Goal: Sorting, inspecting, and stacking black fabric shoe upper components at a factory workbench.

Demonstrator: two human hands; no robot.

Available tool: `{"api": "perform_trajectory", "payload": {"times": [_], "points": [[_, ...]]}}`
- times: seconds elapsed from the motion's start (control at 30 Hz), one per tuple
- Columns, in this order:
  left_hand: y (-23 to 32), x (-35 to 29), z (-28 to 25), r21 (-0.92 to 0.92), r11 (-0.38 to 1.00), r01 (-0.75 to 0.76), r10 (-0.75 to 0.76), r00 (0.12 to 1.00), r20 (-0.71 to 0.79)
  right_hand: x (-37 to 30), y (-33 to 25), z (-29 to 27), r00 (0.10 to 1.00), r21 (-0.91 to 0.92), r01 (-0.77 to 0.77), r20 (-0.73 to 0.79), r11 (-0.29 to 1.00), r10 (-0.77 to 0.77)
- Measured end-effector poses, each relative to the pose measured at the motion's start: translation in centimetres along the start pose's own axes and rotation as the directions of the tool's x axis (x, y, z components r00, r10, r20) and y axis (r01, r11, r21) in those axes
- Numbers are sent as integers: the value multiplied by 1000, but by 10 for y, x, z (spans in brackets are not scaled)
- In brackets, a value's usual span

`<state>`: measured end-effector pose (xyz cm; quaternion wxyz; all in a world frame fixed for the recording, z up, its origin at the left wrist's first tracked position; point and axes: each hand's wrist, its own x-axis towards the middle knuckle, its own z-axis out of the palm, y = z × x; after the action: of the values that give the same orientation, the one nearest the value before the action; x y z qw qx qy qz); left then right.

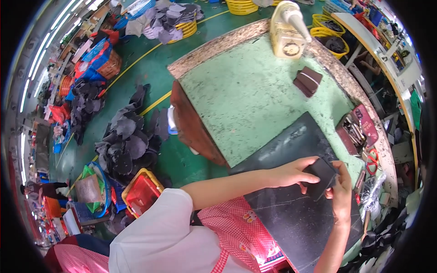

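Both of my hands hold a small, flat, black rectangular piece [322,172], which looks like a leather wallet part, above the black work board [291,145]. My left hand [295,174] is closed on its left edge, thumb on the near face. At the right edge, the fingers of my right hand [340,184] pinch it, and part of them is hidden behind the piece. The board lies on a green-topped table [246,86]. Farther back on that table rests a dark brown stack of folded pieces [308,82] with a pale band around it.
A cream squeeze bottle [289,34] stands at the table's far corner. To the right are an open dark red box [353,132] of small metal parts and red-handled scissors [372,161]. Dark scraps [125,141] and a yellow-rimmed red basket [142,191] sit on the floor at left.
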<state>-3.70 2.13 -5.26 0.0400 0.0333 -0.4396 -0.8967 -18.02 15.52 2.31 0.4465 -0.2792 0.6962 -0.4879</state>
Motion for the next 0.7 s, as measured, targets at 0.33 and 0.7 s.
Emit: {"api": "perform_trajectory", "payload": {"times": [0.33,0.7], "points": [[7,3,7,-86,985,147,-142,988,60,-7,4,-6,996,-11,90,16,996,-90],[4,-5,19,-200,956,212,-205,977,56,-27,23,-1,983,111,177,-68,978,-170]]}}
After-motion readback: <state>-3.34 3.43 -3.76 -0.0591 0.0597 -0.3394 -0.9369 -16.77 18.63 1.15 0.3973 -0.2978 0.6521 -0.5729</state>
